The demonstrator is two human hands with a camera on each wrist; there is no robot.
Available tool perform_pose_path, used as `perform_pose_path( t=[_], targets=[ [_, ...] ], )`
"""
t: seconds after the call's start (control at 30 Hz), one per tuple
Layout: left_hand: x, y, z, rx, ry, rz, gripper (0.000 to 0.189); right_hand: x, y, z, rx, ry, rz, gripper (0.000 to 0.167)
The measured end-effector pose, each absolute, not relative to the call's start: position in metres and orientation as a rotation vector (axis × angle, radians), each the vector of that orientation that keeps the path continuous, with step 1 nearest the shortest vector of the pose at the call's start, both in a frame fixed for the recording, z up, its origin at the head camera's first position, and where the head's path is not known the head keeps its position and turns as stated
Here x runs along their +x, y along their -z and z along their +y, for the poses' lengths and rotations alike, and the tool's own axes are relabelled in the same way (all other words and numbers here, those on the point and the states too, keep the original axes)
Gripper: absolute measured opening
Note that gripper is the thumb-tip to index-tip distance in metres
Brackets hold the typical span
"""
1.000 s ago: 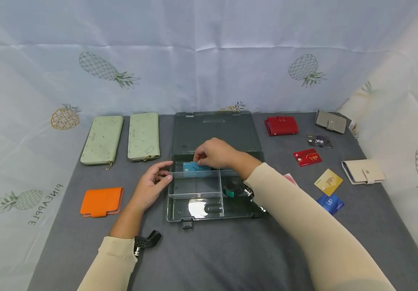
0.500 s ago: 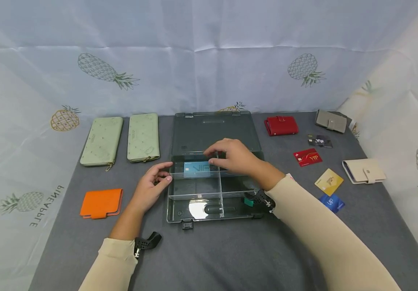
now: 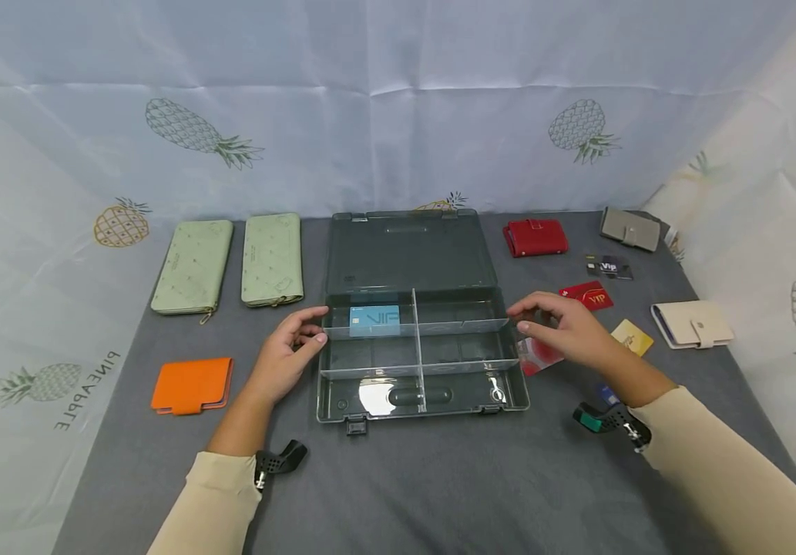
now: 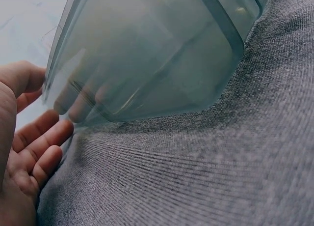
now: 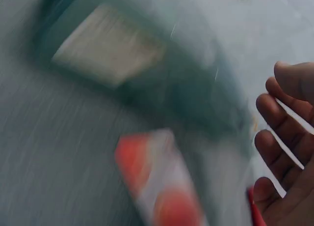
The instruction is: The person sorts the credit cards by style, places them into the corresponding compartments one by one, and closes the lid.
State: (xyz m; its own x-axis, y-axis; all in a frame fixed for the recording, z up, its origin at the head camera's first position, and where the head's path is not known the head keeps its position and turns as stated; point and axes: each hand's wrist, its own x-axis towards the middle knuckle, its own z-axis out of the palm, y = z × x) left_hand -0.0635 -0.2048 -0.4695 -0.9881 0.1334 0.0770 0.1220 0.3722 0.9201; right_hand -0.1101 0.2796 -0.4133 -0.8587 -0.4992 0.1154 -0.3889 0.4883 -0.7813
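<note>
The left hand (image 3: 283, 356) rests loosely against the box (image 3: 408, 254) at 9 o'clock, fingers gently bent. The right hand (image 3: 564, 327), at 3 o'clock, is spread fairly wide, holding nothing, just above the pink-and-white card (image 3: 539, 358), which lies flat just beside the box. The blue card (image 3: 374, 321) is inside, in the compartment at 10 o'clock.

A thin, stiff card on a flat desk (image 3: 398, 478) offers little edge, so fingertips could skid it along or push it against the box wall. A sleeve could drag the yellow card (image 3: 632, 338) beneath that forearm. A knock could shift the box, since the left hand only rests on it.

The box is smoky, glossy plastic; clear, upright dividers (image 3: 370, 373) make 6 oblong compartments. The desk's grey cloth is finely ribbed. The orange wallet (image 3: 192, 385), at 8 o'clock, looks smooth and leathery.
</note>
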Motion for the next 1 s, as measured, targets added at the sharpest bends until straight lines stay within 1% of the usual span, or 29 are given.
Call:
perform_pose_path(
  t=[0.13, 0.23, 0.3, 0.37, 0.6, 0.83, 1.0],
  targets=[
    [-0.063, 0.470, -0.205, 0.256, -1.731, 2.603, 0.044, -0.105, 0.423, 0.310, -0.911, 1.055, 2.666, 0.037],
    [-0.063, 0.470, -0.204, 0.261, -1.738, 2.603, 0.044, -0.104, 0.429, 0.323, -1.031, 0.817, 2.695, 0.050],
    [-0.063, 0.470, -0.204, 0.262, -1.744, 2.598, 0.044, -0.104, 0.432, 0.327, -1.048, 0.714, 2.694, 0.055],
    [-0.063, 0.470, -0.204, 0.257, -1.753, 2.591, 0.043, -0.104, 0.433, 0.328, -1.020, 0.671, 2.680, 0.055],
    [-0.062, 0.470, -0.204, 0.256, -1.765, 2.581, 0.044, -0.109, 0.428, 0.322, -0.845, 0.604, 2.634, 0.045],
    [-0.061, 0.470, -0.205, 0.266, -1.754, 2.609, 0.044, -0.112, 0.423, 0.317, -0.781, 0.552, 2.600, 0.055],
    [-0.062, 0.471, -0.205, 0.262, -1.728, 2.608, 0.044, -0.116, 0.421, 0.317, -0.725, 0.582, 2.556, 0.048]
  ],
)
